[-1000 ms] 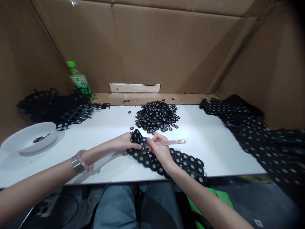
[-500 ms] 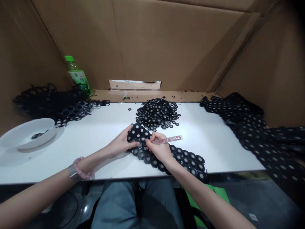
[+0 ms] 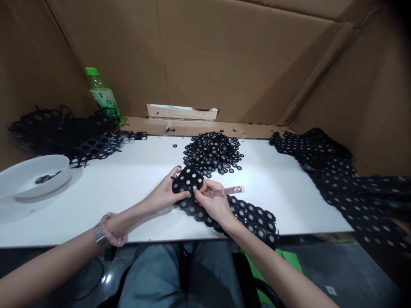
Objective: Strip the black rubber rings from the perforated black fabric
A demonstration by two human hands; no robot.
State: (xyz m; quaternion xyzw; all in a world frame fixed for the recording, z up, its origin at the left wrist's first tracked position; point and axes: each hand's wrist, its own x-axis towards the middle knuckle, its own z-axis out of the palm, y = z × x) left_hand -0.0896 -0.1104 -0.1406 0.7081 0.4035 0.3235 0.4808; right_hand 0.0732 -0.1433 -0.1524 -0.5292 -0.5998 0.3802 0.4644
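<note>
1. The left hand (image 3: 168,188) reaches over the front edge of the white table (image 3: 96,188), wrist nearly straight, thumb on top, pinching the left end of a black dotted strip (image 3: 253,216)
2. The right hand (image 3: 213,199) comes in from the right over the same edge, fingers curled as if writing, closed around a clear and pink stick (image 3: 236,189) that points toward the table's right edge
3. The strip lies near the middle of the front edge, its other end reaching that edge
4. Right fingers hide the stick's near tip, so whether it touches the strip cannot be told; the right hand and forearm cover part of the strip, and some left fingers are hidden
5. The bowl (image 3: 58,182) near the left edge is cut off by the view, its dark contents hard to make out
</note>
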